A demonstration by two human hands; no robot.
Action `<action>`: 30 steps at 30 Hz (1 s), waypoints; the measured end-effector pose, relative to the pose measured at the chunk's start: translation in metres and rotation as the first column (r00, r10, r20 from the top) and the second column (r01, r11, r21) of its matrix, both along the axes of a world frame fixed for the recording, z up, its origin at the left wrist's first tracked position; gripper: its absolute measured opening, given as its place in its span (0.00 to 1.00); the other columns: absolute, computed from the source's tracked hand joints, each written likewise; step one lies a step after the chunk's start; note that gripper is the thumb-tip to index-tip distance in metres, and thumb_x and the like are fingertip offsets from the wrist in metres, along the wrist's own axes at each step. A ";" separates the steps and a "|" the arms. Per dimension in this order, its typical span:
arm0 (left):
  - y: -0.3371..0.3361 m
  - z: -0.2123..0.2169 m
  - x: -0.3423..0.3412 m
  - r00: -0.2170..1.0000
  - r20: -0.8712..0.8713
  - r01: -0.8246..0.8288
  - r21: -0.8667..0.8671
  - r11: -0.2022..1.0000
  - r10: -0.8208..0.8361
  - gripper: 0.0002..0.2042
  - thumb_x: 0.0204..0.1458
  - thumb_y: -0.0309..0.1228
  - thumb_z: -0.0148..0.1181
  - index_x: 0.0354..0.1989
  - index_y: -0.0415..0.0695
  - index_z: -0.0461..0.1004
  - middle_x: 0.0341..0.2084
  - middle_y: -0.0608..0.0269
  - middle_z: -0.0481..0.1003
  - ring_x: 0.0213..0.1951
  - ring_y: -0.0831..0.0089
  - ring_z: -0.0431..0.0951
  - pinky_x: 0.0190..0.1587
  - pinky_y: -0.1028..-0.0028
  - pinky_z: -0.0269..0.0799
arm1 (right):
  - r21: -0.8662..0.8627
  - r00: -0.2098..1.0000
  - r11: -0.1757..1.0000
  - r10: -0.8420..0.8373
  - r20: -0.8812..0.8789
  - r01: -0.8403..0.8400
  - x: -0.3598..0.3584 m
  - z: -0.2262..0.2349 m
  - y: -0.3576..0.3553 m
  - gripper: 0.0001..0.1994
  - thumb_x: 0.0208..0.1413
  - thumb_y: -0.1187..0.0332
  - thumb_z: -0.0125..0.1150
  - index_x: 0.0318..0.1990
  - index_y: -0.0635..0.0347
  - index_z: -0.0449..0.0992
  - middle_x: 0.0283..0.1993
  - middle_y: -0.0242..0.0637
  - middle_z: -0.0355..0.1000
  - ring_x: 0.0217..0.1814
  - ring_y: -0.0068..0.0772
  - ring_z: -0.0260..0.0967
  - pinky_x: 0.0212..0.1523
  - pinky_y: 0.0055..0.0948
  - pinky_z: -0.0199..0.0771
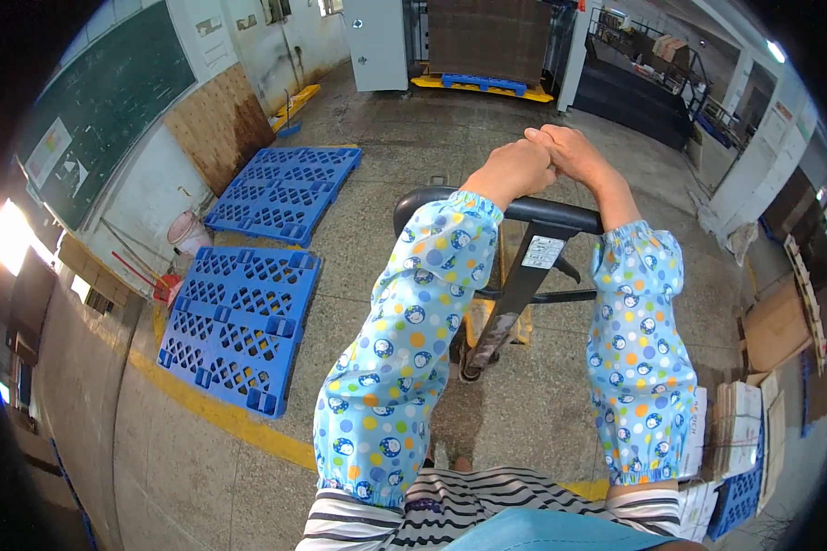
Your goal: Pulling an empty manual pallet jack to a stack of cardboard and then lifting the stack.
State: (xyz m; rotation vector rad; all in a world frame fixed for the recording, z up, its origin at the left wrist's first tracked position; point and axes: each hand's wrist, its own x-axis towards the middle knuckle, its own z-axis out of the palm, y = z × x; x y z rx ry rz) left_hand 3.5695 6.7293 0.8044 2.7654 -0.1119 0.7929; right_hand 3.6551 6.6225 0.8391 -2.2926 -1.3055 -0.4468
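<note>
My left hand [515, 171] and my right hand [572, 152] meet just beyond the black loop handle [560, 215] of a pallet jack. The left is curled into a fist; the right has its fingers bent in against it. Whatever lies between the fingers, if anything, is hidden. Below the wrists, the handle joins a dark steering shaft [515, 298] with a white label. Parts of the jack's yellow body [516, 329] show low behind the shaft. Blue dotted sleeve covers reach over both forearms.
Two blue plastic pallets [285, 188] lie on the left floor, near a pinkish bucket [187, 231]. Ahead, a tall brown stack [487, 41] sits on a blue-and-yellow base by a grey cabinet [377, 46]. Cartons and bundled sheets [737, 413] stand at right.
</note>
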 end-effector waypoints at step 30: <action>0.002 -0.003 0.002 1.000 0.010 0.001 -0.025 1.000 0.000 0.13 0.45 0.36 0.53 0.32 0.39 0.76 0.28 0.51 0.76 0.36 0.57 0.76 0.42 0.61 0.70 | -0.006 1.000 1.000 0.018 -0.011 -0.018 0.000 -0.001 0.000 0.28 0.55 0.44 0.40 0.25 0.63 0.70 0.25 0.44 0.69 0.27 0.41 0.66 0.31 0.37 0.63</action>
